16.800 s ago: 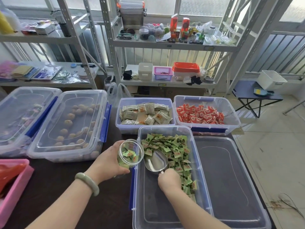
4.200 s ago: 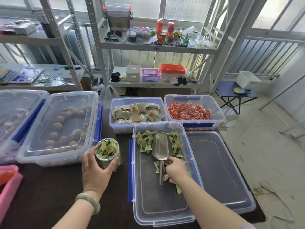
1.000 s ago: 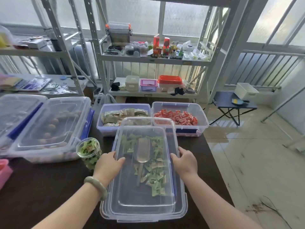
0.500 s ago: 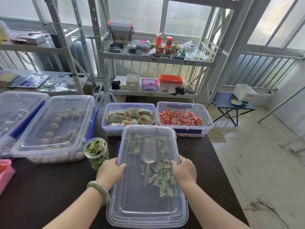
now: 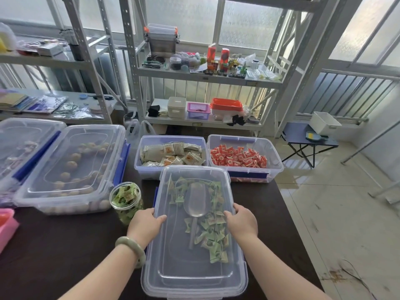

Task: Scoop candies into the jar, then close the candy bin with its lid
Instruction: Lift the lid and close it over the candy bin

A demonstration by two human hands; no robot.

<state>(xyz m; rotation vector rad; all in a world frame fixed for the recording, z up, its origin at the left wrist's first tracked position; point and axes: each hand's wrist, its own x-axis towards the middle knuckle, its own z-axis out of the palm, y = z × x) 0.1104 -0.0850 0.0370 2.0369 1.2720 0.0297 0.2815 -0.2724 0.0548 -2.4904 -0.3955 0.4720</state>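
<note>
On the dark surface (image 5: pixel 65 245), straight in front of the person, the candy bin (image 5: pixel 154 197) sits with its clear lid (image 5: pixel 194 269) laid over it. The left hand (image 5: pixel 147 224) and right hand (image 5: pixel 241 221) each take a long edge near the middle, each grip clamped on the lid's rim with the thumb on top. The lid looks light, thin, springy and a little slick. Pressing along rims and corners, not the flexing centre, should seat it. It is see-through with a raised panel. Green candies (image 5: pixel 214 234) and the metal scoop (image 5: pixel 195 202) show beneath, and the filled jar (image 5: pixel 126 200) stands just left of the bin.
</note>
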